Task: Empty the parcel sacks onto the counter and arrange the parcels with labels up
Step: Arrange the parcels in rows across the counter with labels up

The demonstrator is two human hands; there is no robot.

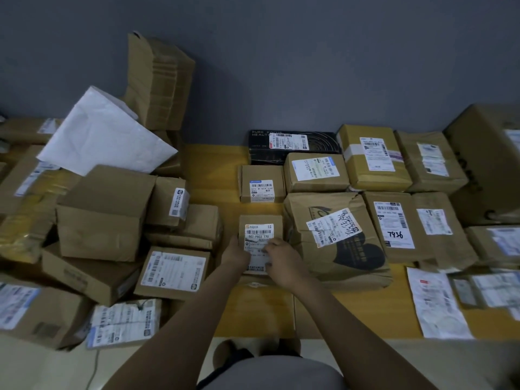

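Observation:
A small brown parcel [260,230] with a white label facing up lies on the yellow counter [213,164] at the centre. My left hand [235,253] grips its left side and my right hand [282,261] rests on its lower right part, both fingers on the label. Right of it lie rows of brown parcels with labels up, among them a crumpled box [334,240] with a handwritten label and a box marked 7936 [394,225]. Behind it sits another small labelled box [261,184]. No sack is visible.
A loose heap of cardboard boxes [104,215] and a white padded mailer [104,133] fills the left side, with a tall stack of flat cartons [160,80] against the grey wall. A black box [292,143] lies at the back. The pale floor and my feet show below the counter edge.

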